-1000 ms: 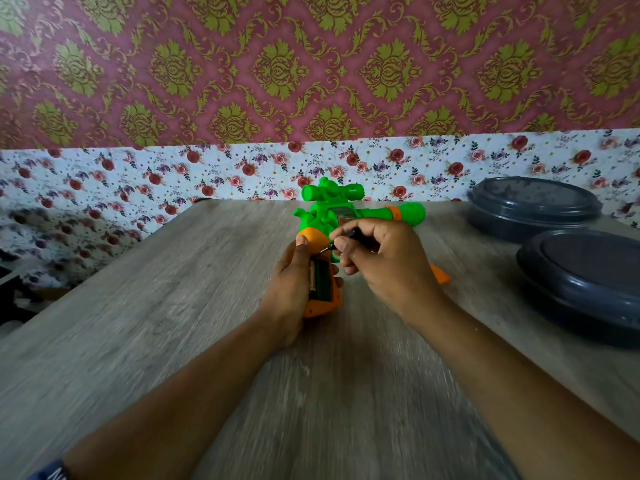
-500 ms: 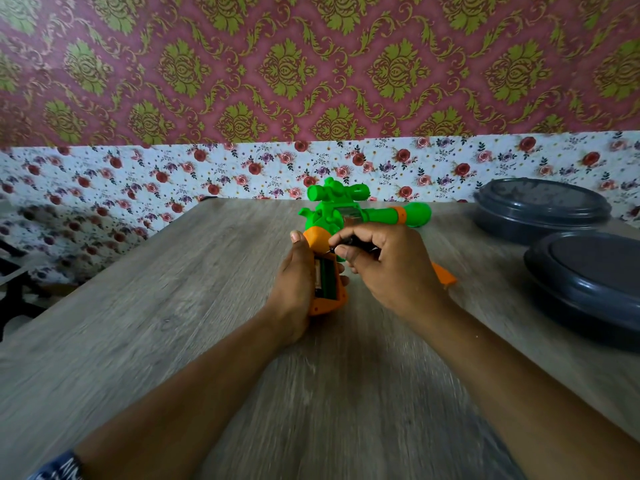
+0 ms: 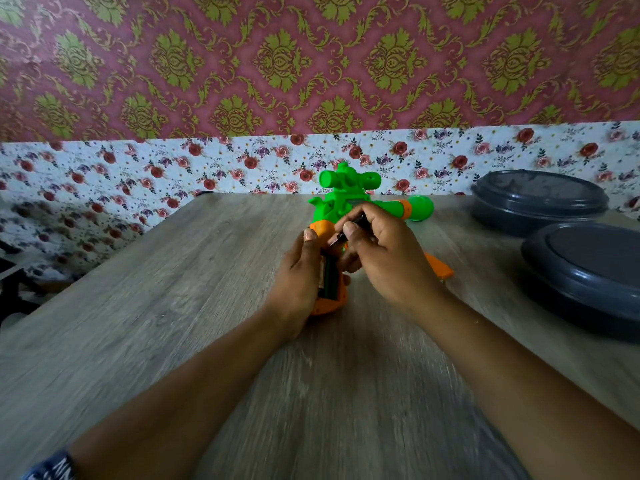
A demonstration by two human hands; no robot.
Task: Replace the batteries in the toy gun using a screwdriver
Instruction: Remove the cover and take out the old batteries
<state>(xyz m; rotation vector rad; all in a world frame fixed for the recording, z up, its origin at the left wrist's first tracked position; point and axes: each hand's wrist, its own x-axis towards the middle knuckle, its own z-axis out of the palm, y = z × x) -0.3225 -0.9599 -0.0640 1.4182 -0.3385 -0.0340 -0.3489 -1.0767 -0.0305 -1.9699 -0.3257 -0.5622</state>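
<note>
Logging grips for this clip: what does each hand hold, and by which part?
Left hand grips the toy gun by its orange handle; right hand pinches the screwdriver by its dark handle.

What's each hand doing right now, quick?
Left hand: holds the toy gun by its orange grip.
Right hand: pinches the screwdriver, tip at the grip.

Your left hand grips the toy gun handle; your right hand fingers pinch the screwdriver just above it.
</note>
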